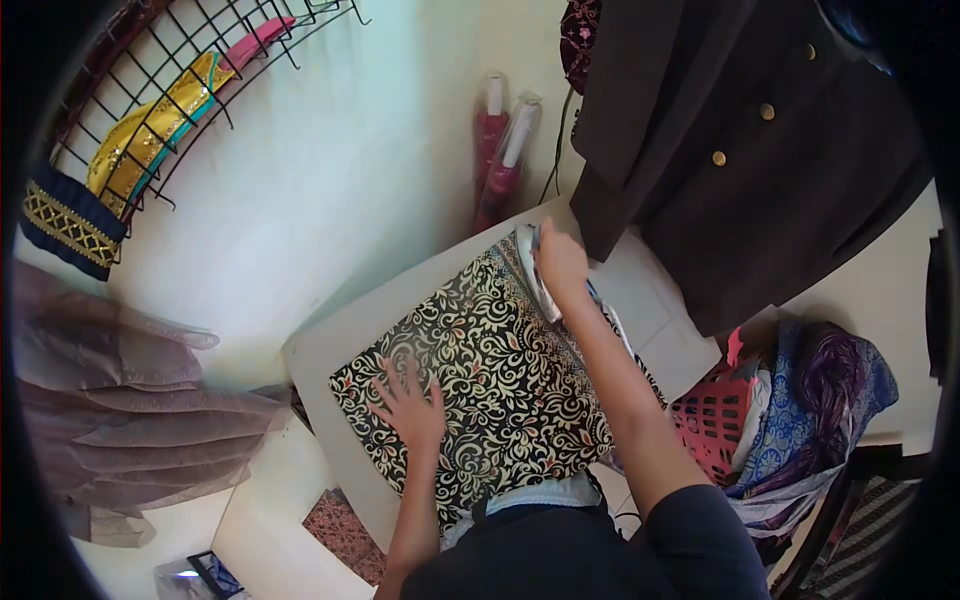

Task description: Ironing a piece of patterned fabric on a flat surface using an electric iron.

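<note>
A black cloth with a cream floral pattern (pixel 480 382) lies spread over a white-covered ironing surface (pixel 319 352). On its far right part rests a clothes iron (pixel 531 277), its handle gripped by my right hand (pixel 562 262). A finer-patterned border of the cloth runs beneath and beside the iron. My left hand (pixel 412 412) presses flat on the cloth's left part, fingers spread, holding nothing. The cloth's near edge hangs towards my body. My right hand hides much of the iron's body.
Brown garments with gold buttons (pixel 750 150) hang at the far right, close to the iron. A red plastic basket (pixel 712 420) heaped with fabric stands right. Two wrapped rolls (pixel 502 157) lean on the wall. A wire rack (pixel 157 112) and a sheer curtain (pixel 150 427) are left.
</note>
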A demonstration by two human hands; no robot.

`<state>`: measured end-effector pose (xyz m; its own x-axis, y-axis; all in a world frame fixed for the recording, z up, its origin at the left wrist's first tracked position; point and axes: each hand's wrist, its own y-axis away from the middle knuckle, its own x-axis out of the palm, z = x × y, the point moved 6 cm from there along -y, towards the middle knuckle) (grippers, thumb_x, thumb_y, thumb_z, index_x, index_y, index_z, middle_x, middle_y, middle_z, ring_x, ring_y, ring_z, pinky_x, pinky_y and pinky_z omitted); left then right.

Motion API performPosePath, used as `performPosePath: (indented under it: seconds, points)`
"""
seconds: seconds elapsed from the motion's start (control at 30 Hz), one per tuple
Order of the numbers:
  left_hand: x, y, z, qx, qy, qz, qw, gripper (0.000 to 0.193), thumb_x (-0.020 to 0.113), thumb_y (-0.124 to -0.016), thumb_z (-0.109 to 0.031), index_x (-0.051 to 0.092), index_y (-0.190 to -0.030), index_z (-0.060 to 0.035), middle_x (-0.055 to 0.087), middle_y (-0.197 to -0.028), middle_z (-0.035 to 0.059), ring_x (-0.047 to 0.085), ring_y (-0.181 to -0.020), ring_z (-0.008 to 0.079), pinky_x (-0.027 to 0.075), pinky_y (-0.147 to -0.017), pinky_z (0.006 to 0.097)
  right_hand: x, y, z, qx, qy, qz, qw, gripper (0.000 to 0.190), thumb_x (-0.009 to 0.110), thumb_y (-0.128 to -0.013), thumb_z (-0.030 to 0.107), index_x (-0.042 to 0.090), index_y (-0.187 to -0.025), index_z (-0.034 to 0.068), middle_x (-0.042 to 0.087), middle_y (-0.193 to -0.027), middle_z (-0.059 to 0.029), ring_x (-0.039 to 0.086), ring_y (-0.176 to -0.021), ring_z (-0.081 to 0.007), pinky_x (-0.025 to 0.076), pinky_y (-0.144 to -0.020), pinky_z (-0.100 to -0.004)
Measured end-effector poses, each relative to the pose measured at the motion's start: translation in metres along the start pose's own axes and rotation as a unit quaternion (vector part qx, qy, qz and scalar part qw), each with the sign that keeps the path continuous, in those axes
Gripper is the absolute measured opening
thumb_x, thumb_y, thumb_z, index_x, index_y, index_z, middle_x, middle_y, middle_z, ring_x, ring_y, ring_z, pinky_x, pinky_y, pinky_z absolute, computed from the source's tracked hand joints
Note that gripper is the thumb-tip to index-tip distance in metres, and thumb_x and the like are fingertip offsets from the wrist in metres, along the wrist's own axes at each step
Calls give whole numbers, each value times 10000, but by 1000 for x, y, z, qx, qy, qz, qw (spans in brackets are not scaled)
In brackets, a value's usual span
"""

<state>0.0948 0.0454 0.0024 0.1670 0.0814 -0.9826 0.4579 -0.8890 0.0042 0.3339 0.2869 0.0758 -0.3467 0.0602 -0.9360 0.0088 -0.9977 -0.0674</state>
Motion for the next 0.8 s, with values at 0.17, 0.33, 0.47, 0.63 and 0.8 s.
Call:
performPosePath:
  seconds: [0.17,0.33,0.47,0.63,0.8]
  points:
    - [0,-2,-6,10,18,-7,1000,571,445,-909,-443,332,-1430,-237,171,-1529,80,114,-1385,411,34,-1054,646,4,-7,-12,-2,-16,-15,1000,358,691,-775,199,477,-992,12,646,-841,-211,630,-807,-397,501,-716,-476]
    - [-2,-2,12,3,15,-15,1000,558,453,-905,-452,365,-1414,-243,213,-1518,68,158,-1374,416,69,-1044,657,-9,83,-5,-34,-50,32,998,335,648,-784,187,449,-999,24,634,-817,-215,620,-771,-408,481,-670,-502]
    - [-7,-7,18,-11,17,-20,1000,560,452,-906,-455,347,-1421,-261,213,-1520,46,149,-1377,414,70,-1047,652,-19,141,4,-58,-22,153,986,315,614,-813,248,442,-994,56,631,-797,-205,622,-734,-400,480,-629,-503]
    - [-11,-23,46,-62,-2,-15,998,540,415,-921,-464,330,-1425,-289,206,-1524,19,136,-1384,399,70,-1039,661,2,154,44,-177,-34,159,971,290,587,-829,269,444,-983,69,631,-775,-186,629,-707,-376,486,-610,-494]
    - [-12,-28,55,-78,6,-12,997,526,369,-937,-472,297,-1432,-310,178,-1530,16,135,-1383,404,52,-1029,685,28,110,109,-220,-35,84,971,202,566,-828,176,469,-952,50,631,-719,-143,653,-676,-307,520,-564,-404]
